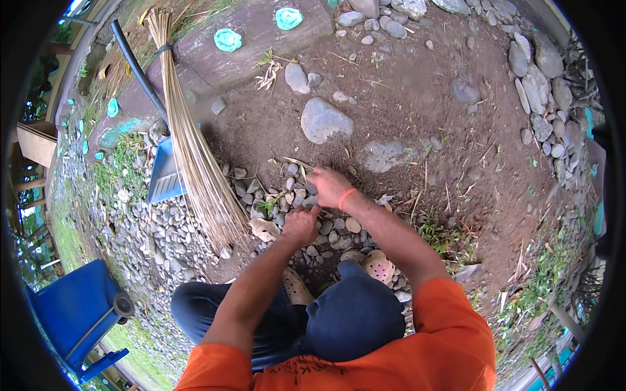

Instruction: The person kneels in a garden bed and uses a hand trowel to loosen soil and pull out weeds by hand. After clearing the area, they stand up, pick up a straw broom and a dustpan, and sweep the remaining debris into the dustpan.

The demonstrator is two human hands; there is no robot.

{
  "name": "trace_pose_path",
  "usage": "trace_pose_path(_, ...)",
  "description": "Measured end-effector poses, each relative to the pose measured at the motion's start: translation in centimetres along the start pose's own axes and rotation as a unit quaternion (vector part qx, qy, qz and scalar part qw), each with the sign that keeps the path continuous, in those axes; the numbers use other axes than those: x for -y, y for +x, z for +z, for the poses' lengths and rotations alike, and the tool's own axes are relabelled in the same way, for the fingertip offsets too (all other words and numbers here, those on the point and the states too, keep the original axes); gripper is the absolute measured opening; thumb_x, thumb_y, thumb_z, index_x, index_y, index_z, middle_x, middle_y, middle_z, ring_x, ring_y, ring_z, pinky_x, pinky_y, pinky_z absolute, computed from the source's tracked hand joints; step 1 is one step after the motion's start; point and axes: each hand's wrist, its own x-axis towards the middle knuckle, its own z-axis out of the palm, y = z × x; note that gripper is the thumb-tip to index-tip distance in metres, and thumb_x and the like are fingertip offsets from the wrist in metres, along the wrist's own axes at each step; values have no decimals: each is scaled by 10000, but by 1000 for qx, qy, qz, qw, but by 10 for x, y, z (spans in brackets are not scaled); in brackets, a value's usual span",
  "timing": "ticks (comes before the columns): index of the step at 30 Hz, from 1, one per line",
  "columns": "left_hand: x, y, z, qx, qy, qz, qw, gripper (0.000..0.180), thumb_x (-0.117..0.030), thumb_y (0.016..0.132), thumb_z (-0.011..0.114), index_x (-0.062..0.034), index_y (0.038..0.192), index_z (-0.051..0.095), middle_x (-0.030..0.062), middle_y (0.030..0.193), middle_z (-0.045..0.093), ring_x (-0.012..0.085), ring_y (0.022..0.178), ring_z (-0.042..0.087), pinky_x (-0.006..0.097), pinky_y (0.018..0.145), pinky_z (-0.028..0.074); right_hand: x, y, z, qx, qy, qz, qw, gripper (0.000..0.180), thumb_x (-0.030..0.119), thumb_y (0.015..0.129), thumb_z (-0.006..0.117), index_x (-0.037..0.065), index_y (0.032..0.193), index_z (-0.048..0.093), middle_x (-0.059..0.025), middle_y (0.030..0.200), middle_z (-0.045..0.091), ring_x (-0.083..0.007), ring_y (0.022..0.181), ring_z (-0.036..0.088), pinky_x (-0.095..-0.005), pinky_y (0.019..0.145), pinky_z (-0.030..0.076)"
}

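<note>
Outdoors beside bare brown dirt (404,78), had bare left hand (300,227) and orange-banded right hand (328,186) down at small rounded grey stones (342,242), centre to eight o'clock. Curled both, honestly couldn't tell if pinching any. Probably paid to go stone by stone.

Pebbles (291,185) crowd close; broom (189,130) blocks left; soil (407,75) open beyond boulder (326,120).

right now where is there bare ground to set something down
Bare soil lies between the broom and the big grey stone; more, broken by half-buried stones, stretches right toward the rock heap. Pebbles crowd the left hand and right hand.
</note>
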Motion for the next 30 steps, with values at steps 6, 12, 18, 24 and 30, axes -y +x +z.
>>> trace_pose_path(6, 13, 0, -91, 287, -137, 38, 947, 539, -257, 605, 808, -63, 1094, 694, 149, 1046, 683, 302, 1022, 639, 392, 921, 486, 10, -25, 56, -81, -13, -7, 997, 488, 127, 715, 682, 55, 1186, 576, -121, 1192, 519, -311, 1163, 458, -418, 932, 435)
trace_pose_path(12, -26, 63, -222, -85, -501, 5, 861, 846, -325, 685, 827, -53, 1390, 447, 224, 1326, 533, 264, 1149, 585, 386, 985, 463, 17, -20, 52, -48, -63, 31, 996, 529, 129, 725, 652, 30, 1231, 537, -119, 1233, 489, -293, 1164, 434, -438, 939, 407)
trace_pose_path(18, -29, 80, -230, -322, -386, -72, 861, 822, -315, 754, 742, -22, 1429, 375, 255, 1356, 467, 342, 1141, 571, 438, 980, 458, 24, -19, 43, -45, -64, 39, 996, 650, 158, 689, 694, 30, 1293, 489, -124, 1189, 486, -287, 1152, 439, -431, 950, 405)
trace_pose_path(24, 23, 36, -76, -300, -277, -167, 898, 538, -221, 711, 706, -14, 1190, 574, 210, 1208, 546, 380, 1074, 559, 451, 938, 456, 29, -6, 38, -24, -41, 91, 995, 658, 163, 636, 733, -4, 1238, 526, -135, 1170, 487, -286, 1151, 442, -414, 937, 412)
trace_pose_path(30, 52, -27, 24, -202, -100, -277, 934, 594, -342, 762, 663, -90, 1287, 546, 168, 1323, 487, 364, 1294, 398, 549, 1053, 315, 35, -13, 49, -25, -64, 91, 994, 453, 155, 643, 699, 7, 1062, 609, -145, 1117, 501, -310, 1109, 463, -420, 909, 422)
